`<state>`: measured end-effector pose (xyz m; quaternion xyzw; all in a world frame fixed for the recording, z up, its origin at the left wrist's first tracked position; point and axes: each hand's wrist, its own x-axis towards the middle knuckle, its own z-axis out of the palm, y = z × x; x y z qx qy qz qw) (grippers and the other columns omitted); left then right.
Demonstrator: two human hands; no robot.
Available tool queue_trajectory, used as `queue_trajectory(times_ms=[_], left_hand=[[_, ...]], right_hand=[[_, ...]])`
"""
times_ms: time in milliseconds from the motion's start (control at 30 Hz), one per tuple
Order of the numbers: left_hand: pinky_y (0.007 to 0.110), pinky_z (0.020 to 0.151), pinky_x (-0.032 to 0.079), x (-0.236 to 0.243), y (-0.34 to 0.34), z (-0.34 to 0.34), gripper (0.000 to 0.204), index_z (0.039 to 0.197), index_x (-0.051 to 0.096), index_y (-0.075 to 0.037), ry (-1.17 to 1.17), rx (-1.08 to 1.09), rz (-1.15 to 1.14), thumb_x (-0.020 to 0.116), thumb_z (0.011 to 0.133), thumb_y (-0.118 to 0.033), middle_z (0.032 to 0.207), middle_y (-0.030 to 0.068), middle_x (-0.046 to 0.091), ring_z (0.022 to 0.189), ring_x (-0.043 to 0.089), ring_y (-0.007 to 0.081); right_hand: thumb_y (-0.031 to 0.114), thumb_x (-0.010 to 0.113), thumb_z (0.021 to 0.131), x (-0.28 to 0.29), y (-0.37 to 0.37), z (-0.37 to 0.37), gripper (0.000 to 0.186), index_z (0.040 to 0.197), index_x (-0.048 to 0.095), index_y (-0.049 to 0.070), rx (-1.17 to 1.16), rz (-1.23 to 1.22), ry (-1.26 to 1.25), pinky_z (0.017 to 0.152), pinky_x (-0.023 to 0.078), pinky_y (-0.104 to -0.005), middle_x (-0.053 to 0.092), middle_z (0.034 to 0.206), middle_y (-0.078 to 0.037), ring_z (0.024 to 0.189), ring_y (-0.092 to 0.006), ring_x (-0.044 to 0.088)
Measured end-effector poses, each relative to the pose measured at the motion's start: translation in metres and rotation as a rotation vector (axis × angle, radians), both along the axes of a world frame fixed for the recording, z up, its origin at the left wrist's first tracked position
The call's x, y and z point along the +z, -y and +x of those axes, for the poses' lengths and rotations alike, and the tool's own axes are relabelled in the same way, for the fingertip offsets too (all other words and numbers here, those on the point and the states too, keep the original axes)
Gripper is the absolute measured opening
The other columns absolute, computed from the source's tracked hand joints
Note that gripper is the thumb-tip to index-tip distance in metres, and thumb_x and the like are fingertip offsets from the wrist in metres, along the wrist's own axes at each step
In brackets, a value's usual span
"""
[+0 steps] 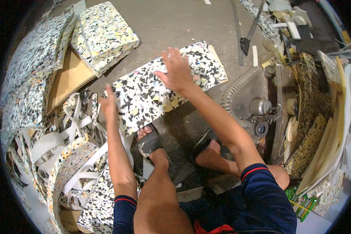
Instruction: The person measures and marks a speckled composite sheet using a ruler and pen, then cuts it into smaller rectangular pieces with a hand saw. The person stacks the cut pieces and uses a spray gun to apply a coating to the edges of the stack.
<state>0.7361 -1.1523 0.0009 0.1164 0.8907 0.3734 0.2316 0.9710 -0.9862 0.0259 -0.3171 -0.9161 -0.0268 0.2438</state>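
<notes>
A rectangular panel of speckled black-and-white foam (144, 97) lies at a slant in front of me, with a thin strip of pale wood (217, 62) showing along its right end. My right hand (177, 72) is over the foam's upper middle, fingers spread and slightly blurred; whether it presses on the surface, I cannot tell. At the panel's left end is my left hand (108, 104), seen edge-on with a finger stretched upward. A small whitish patch shows by its fingers, too small to name. Neither hand is seen to grip the panel.
Thick speckled foam blocks (105, 35) are stacked at the far left beside a wooden board (68, 78). White strip offcuts (52, 144) pile up near left. To the right are a coiled hose (232, 91), a metal cup-shaped part (260, 105) and upright foam sheets (327, 144). My sandalled feet (149, 142) flank the panel's near edge.
</notes>
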Motion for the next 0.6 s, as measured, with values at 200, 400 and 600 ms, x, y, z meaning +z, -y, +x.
queue_trajectory(times_ms=[200, 400, 600], left_hand=[[0.065, 0.120, 0.010, -0.041, 0.008, 0.064, 0.087, 0.158, 0.025, -0.002, -0.759, -0.689, -0.316, 0.053, 0.097, -0.056, 0.166, 0.0258, 0.014, 0.153, 0.009, 0.0459], [0.067, 0.119, 0.010, -0.043, 0.006, 0.082, 0.077, 0.159, 0.028, -0.009, -0.834, -0.822, -0.240, 0.043, 0.101, -0.058, 0.167, 0.0221, 0.013, 0.153, 0.010, 0.0459], [0.071, 0.116, 0.012, -0.040, 0.032, 0.053, 0.078, 0.162, 0.021, -0.014, -0.452, -0.510, -0.388, 0.044, 0.101, -0.055, 0.168, 0.0203, 0.009, 0.153, 0.006, 0.0483]], right_hand=[[0.075, 0.038, 0.095, -0.024, -0.013, 0.063, 0.098, 0.159, 0.021, 0.002, -0.378, -0.365, 0.421, 0.120, 0.006, -0.0647, 0.012, 0.167, -0.023, 0.155, -0.0382, 0.009], [0.072, 0.040, 0.096, -0.045, -0.114, 0.068, 0.090, 0.161, 0.023, 0.011, -0.312, 0.082, -0.014, 0.119, 0.016, -0.0653, 0.015, 0.167, -0.022, 0.154, -0.0413, 0.013], [0.069, 0.033, 0.099, -0.045, -0.135, 0.083, 0.088, 0.162, 0.018, 0.010, -0.542, -0.544, 0.459, 0.119, 0.007, -0.0679, 0.012, 0.167, -0.023, 0.155, -0.0414, 0.010]])
